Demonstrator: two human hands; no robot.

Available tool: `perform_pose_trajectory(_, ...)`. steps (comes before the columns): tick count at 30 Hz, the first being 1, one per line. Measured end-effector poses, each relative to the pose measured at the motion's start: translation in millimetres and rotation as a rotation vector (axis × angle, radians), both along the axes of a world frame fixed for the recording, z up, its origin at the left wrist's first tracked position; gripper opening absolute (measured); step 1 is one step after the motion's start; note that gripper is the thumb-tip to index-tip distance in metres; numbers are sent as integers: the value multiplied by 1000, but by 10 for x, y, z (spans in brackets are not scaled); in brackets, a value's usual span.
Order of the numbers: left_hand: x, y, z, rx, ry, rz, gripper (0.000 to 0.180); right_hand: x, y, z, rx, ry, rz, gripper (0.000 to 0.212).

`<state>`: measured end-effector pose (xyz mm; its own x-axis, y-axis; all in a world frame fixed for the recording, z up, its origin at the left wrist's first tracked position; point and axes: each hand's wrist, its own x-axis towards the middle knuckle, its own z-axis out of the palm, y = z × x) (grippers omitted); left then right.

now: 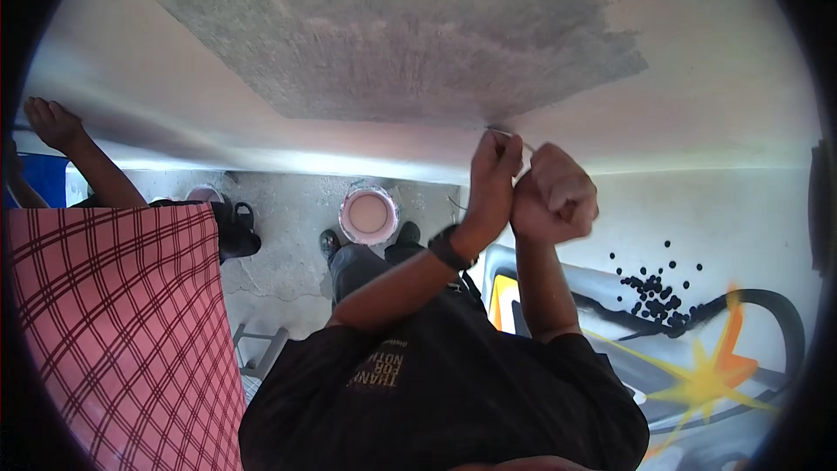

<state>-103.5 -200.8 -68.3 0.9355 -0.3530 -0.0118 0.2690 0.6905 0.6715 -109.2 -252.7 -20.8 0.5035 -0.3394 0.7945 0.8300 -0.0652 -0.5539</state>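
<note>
Both my hands are closed and raised close together in front of the wall, near the lower edge of a grey patch (436,61). A thin pale cord or wire (521,139) runs from the thumb of my left hand (495,176) across to my right hand (556,196). My left fist grips it with the thumb on top; a black band circles that wrist. My right fist is curled around its other end, mostly hiding it. A thin curved strand (455,203) shows beside my left wrist; whether it belongs to the same cord I cannot tell.
A round bucket (344,220) of pinkish liquid stands on the concrete floor between my shoes. To the left, a person in a pink checked shirt (122,323) has a hand (54,125) near the wall. A grey metal frame (261,349) stands behind. The right wall carries a painted star (702,377).
</note>
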Motion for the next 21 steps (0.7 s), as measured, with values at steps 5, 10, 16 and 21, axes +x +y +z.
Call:
perform_pose_trajectory(5, 2, -14, -14, 76, -28, 36, 22, -86, -1, 71, 13, 51, 63, 35)
perform_pose_trajectory(10, -23, 25, -51, 22, -2, -39, 21, -120, 39, 1, -94, 141, -270, 34)
perform_pose_trajectory(16, 19, -72, -33, -29, 47, -39, 19, -53, -110, 46, -61, 86, 25, 34)
perform_pose_trajectory(21, -9, -160, -196, 55, 84, -31, 19, -96, -132, -129, -33, 188, -216, 34)
